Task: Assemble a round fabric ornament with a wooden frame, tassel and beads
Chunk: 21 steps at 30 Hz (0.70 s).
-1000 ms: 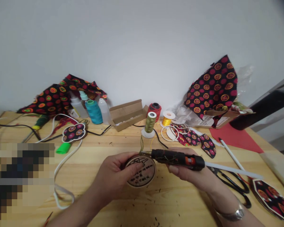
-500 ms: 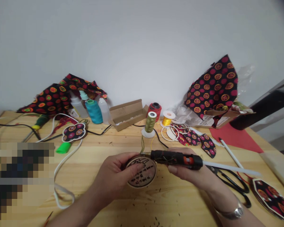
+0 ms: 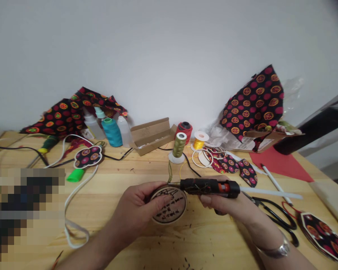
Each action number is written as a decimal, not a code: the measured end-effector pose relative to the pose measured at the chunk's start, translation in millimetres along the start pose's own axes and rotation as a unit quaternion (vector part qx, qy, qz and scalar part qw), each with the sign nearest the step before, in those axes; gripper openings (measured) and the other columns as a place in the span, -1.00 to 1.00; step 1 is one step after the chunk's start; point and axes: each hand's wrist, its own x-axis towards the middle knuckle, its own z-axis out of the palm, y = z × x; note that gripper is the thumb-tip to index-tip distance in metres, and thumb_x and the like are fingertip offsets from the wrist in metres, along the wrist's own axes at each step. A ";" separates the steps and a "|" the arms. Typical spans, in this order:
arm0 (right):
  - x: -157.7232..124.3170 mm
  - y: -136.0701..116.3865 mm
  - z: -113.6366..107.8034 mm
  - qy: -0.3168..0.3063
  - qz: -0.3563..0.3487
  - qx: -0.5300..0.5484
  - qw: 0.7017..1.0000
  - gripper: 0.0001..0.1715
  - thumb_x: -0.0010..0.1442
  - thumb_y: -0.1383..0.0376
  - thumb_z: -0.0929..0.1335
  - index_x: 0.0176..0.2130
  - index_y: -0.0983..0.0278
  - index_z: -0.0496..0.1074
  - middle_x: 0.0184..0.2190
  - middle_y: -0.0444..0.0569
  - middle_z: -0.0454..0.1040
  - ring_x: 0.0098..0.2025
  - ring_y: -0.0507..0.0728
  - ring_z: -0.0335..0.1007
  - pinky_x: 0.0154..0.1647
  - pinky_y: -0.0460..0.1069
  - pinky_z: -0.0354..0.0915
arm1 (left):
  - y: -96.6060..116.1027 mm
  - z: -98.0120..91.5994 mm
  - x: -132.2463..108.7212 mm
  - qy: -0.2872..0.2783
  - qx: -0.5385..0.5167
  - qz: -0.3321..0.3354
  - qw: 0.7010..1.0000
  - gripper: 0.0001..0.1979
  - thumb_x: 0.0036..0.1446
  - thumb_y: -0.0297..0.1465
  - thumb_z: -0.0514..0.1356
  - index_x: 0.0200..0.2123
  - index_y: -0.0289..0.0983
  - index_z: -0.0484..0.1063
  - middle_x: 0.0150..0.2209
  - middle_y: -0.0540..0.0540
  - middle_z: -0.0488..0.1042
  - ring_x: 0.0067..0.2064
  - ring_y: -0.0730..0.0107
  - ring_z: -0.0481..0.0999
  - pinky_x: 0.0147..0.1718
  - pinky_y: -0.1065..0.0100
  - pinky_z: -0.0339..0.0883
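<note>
"Black glue gun (image 3: 208, 186) has swung its tail toward three o'clock; right grip (image 3: 228, 207) wraps it?"
"Yes. Left grip (image 3: 139, 206) pinches the round, black-lettered wooden disc (image 3: 174, 208), twelve-o'clock rim near the nozzle (image 3: 174, 184); work looks unfinished."

Wooden table (image 3: 129, 178) beneath cardboard box (image 3: 154, 141), teal spool (image 3: 112, 133), red sheet (image 3: 285, 165)

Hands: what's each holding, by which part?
The left hand holds the round inscribed disc by its left side; the right hand, the glue gun by its mostly hidden handle.

Couldn't read the tiny scrawl on the disc (image 3: 175, 208), left hand (image 3: 139, 206) partly over it; right hand (image 3: 227, 205) hid the blades of the scissors (image 3: 293, 222).
</note>
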 end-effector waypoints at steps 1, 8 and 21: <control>-0.4 0.4 -0.3 -0.002 0.012 0.002 1.000 -0.71 0.08 0.12 0.39 -0.34 0.31 0.49 -0.60 -0.17 0.25 -0.59 -0.05 0.03 -0.65 -0.14 -0.02 | 0.1 0.0 -0.1 -0.001 0.002 0.002 1.000 -0.84 0.00 -0.38 0.34 -0.29 -0.10 0.64 -0.37 0.09 0.67 -0.36 0.43 0.56 -0.34 0.49 0.43; -1.8 0.4 -0.7 -0.008 0.061 -0.012 0.998 -0.65 0.08 0.04 0.37 -0.37 0.30 0.45 -0.61 -0.20 0.15 -0.58 -0.04 0.00 -0.64 -0.14 -0.05 | 0.5 1.0 -0.1 0.003 0.014 0.006 1.000 -0.84 0.01 -0.38 0.33 -0.28 -0.08 0.64 -0.36 0.11 0.67 -0.35 0.44 0.57 -0.33 0.50 0.44; 1.5 -1.6 -3.8 0.009 -0.056 -0.076 0.996 -0.83 0.04 0.26 0.37 -0.46 0.34 0.40 -0.56 -0.17 0.25 -0.51 -0.03 0.12 -0.52 -0.11 0.08 | -1.3 0.5 0.4 0.003 0.020 0.003 1.000 -0.85 0.00 -0.39 0.33 -0.30 -0.10 0.64 -0.36 0.09 0.67 -0.35 0.41 0.59 -0.33 0.47 0.45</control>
